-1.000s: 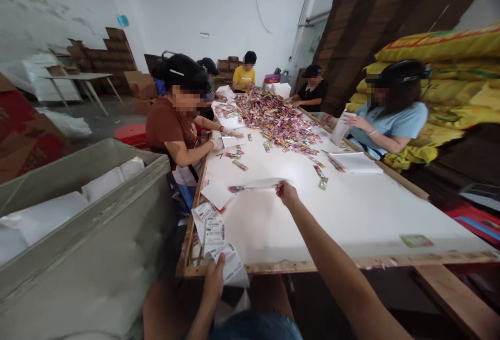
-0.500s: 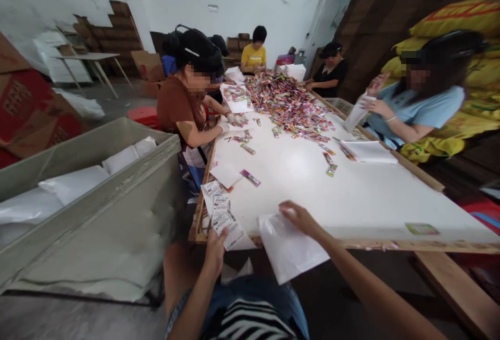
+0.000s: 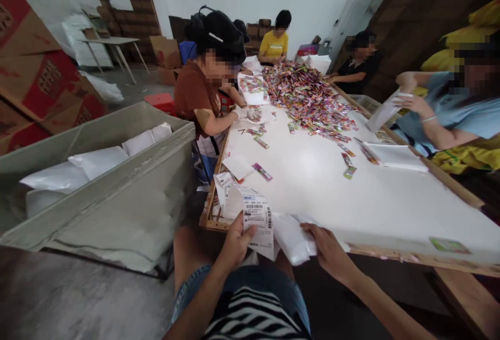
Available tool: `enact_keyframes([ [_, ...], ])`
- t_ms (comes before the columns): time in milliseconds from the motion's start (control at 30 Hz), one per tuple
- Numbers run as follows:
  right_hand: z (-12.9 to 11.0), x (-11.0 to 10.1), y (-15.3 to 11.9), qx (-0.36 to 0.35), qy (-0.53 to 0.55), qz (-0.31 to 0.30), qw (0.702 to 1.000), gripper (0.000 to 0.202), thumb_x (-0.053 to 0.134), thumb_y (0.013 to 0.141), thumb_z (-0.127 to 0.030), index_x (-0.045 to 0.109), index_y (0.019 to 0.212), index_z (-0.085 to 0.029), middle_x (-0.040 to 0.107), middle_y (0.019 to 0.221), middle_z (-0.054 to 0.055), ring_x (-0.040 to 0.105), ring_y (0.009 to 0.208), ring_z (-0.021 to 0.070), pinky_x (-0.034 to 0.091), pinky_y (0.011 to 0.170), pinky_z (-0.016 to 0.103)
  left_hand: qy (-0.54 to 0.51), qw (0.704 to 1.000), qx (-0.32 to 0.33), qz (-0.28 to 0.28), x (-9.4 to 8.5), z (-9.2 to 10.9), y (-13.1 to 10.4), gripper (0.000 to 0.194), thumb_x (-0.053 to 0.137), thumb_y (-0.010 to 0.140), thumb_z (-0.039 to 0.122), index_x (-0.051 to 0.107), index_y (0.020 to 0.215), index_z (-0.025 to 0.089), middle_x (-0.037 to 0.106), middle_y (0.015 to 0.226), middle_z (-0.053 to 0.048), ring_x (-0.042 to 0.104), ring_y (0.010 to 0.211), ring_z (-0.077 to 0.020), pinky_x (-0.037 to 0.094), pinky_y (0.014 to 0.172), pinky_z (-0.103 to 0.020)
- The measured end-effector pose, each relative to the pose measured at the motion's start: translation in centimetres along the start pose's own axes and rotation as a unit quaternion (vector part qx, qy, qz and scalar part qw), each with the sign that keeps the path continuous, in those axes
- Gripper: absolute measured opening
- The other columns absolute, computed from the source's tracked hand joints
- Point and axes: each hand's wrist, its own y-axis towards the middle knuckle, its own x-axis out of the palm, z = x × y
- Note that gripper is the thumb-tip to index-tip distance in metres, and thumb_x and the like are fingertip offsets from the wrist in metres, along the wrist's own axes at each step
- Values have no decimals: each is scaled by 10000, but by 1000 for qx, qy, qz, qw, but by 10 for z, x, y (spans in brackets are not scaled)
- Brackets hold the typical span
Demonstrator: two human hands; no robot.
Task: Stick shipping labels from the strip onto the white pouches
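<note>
My left hand [image 3: 237,243] pinches a printed label sheet [image 3: 258,223] with barcodes, held up over the near edge of the white table [image 3: 304,173]. Just right of it, my right hand [image 3: 328,249] grips the right side of a white plastic bag [image 3: 295,238], which looks folded or bunched. The bag's left side is close to the label sheet; whether they touch I cannot tell. More label sheets [image 3: 224,181] lie at the table's near left corner, beside a blank white paper [image 3: 238,165]. A purple packet [image 3: 262,172] lies beyond them.
A large pile of small colourful packets [image 3: 304,95] covers the far part of the table. Several people sit around it. At the left stands a grey-green bin [image 3: 156,189] holding white bags [image 3: 97,163]. A green packet [image 3: 450,245] lies near the front right edge.
The view has swung left. My left hand has raised the label sheet and brought it nearer the bag. The white bag, spread flat before, is now bunched in my right hand.
</note>
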Motion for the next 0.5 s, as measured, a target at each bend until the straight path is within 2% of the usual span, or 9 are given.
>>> enact_keyframes([
  [67,3,-18,24,15,27,30,999,401,383,771,-105,511,1140,-198,614,1113,94,579,1024,211,446,877,357,22,1000,1,3,-1,0,0,447,584,836,268,512,1267,175,641,1209,-100,572,1120,-237,435,959,-355],
  [167,8,-44,72,47,3,48,998,242,380,885,-240,560,1041,-197,651,931,86,603,856,217,452,771,333,34,999,7,36,-11,1,-2,473,592,827,274,485,1276,170,605,1265,-111,542,1165,-234,408,998,-356],
  [233,8,-51,104,63,-40,7,997,239,375,897,-217,595,985,-186,664,858,84,611,838,222,426,818,359,42,997,22,65,-19,4,-3,503,604,817,284,462,1285,164,577,1299,-120,528,1183,-231,378,1033,-366],
  [300,2,-48,130,80,-79,-36,993,236,405,863,-133,617,960,-169,673,893,101,616,898,236,378,907,415,56,993,41,91,-24,9,-5,519,617,806,292,458,1282,162,569,1306,-124,528,1183,-228,363,1048,-372],
  [333,-5,-45,139,89,-90,-41,991,244,426,843,-103,617,983,-162,669,959,118,608,957,246,348,946,444,65,991,48,104,-25,12,-6,521,626,799,293,466,1278,167,572,1305,-121,530,1181,-230,368,1044,-372],
  [400,-28,-37,149,93,-57,-4,994,284,467,838,-111,579,1094,-162,637,1089,137,578,1051,253,322,982,471,81,988,48,119,-26,15,-7,494,644,782,296,516,1244,177,595,1280,-112,547,1163,-241,400,1016,-375],
  [467,-61,-32,145,47,72,21,996,388,501,867,-198,468,1253,-195,634,1096,106,588,1031,216,381,951,424,89,989,27,115,-25,16,-8,416,656,767,316,603,1156,176,647,1205,-104,578,1120,-259,431,980,-386],
  [500,-79,-30,139,14,151,22,988,446,522,871,-245,415,1303,-214,645,1056,77,602,982,193,423,907,382,89,990,9,107,-25,15,-9,370,666,756,329,649,1089,170,676,1152,-102,592,1096,-269,435,975,-396],
])
